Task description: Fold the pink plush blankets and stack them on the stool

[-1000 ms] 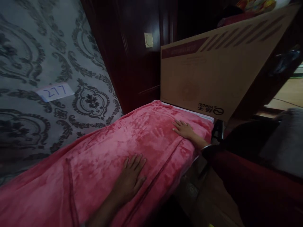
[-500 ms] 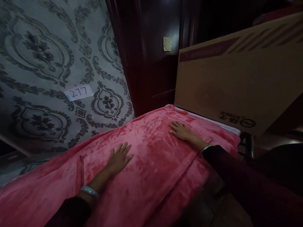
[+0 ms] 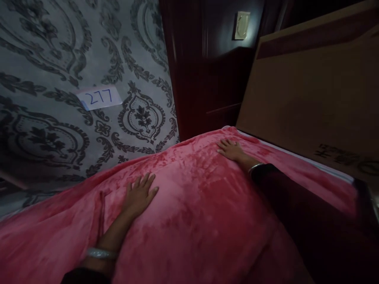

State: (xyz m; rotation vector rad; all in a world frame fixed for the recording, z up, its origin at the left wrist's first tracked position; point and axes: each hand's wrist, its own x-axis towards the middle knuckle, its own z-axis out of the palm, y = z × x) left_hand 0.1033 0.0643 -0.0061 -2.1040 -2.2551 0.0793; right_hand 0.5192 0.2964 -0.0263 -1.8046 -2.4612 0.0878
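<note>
A plush pink-red blanket (image 3: 189, 209) covers a wide flat surface in front of me. On its left part my left hand (image 3: 139, 195) lies flat, fingers spread, a silver bangle on the wrist. Farther off, close to the blanket's far corner, my right hand (image 3: 231, 150) also rests palm down with its fingers apart; a thin bangle shows at the dark sleeve cuff. Neither hand grips the cloth. A fold or hem line runs through the blanket just left of my left wrist.
Patterned grey wallpaper (image 3: 103, 47) rises along the left, bearing a paper label (image 3: 100, 98) marked 277. Beyond the blanket stands dark red wood panelling (image 3: 195, 90) with a square switch plate (image 3: 242, 25). A large cardboard box (image 3: 308, 90) leans at the right, beside the blanket's edge.
My view has come closer to the blanket's far corner. My right hand has slid slightly farther toward that corner, and my left hand has shifted little. Both remain flat on the blanket.
</note>
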